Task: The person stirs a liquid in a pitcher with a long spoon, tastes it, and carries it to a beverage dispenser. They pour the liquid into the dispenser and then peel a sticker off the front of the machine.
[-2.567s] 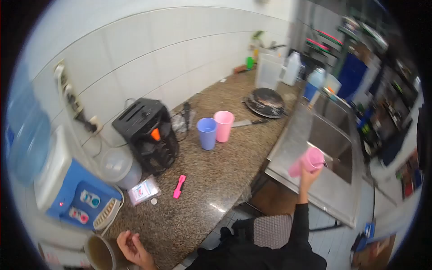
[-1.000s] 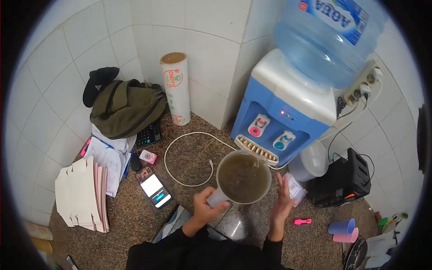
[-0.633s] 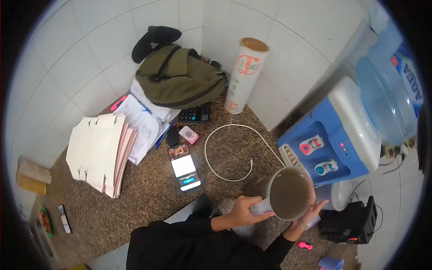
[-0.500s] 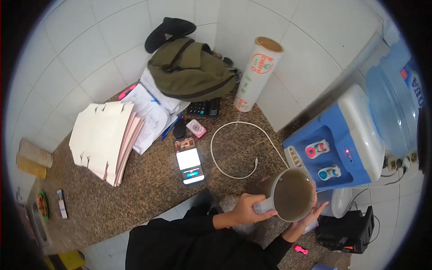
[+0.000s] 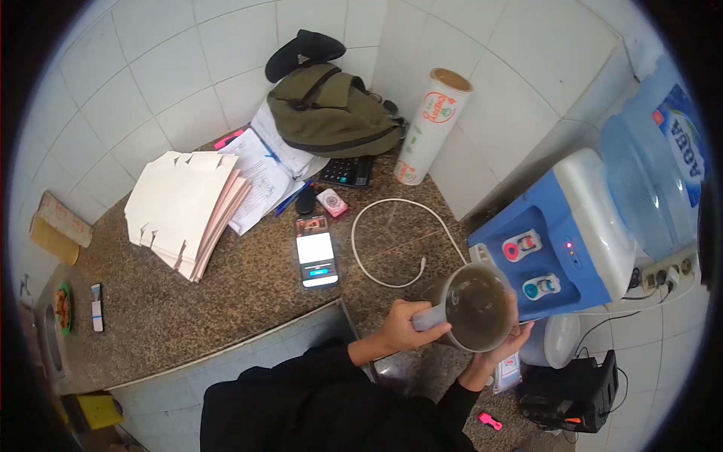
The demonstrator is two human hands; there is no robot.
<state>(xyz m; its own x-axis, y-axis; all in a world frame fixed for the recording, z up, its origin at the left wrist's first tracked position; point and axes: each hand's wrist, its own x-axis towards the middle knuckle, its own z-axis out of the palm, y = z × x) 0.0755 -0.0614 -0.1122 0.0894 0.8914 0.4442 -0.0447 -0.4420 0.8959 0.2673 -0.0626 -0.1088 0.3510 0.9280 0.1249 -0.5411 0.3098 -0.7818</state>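
Observation:
My left hand (image 5: 407,325) is closed around the handle of a large pale mug (image 5: 443,307). Brownish liquid (image 5: 478,307) fills much of it, and light glints off the surface. Against the mug's right side and underside, my right hand (image 5: 506,345) is wrapped, its fingers partly hidden. Just beyond the mug stands a blue and white water dispenser (image 5: 553,241) with a red and a blue tap, carrying a large water bottle (image 5: 651,166).
A white cable (image 5: 358,256) loops on the speckled counter (image 5: 248,301) near a lit phone (image 5: 316,256). Leftward lie stacked folders (image 5: 181,207), papers and an olive bag (image 5: 331,113). A tall cardboard tube (image 5: 431,128) stands at the wall. At right are a white tub (image 5: 553,339) and black device (image 5: 568,392).
The view has shifted slightly, and the mug with both hands sits a little higher and further left in it. Ripples or glints now show on the liquid. Both hands keep their hold.

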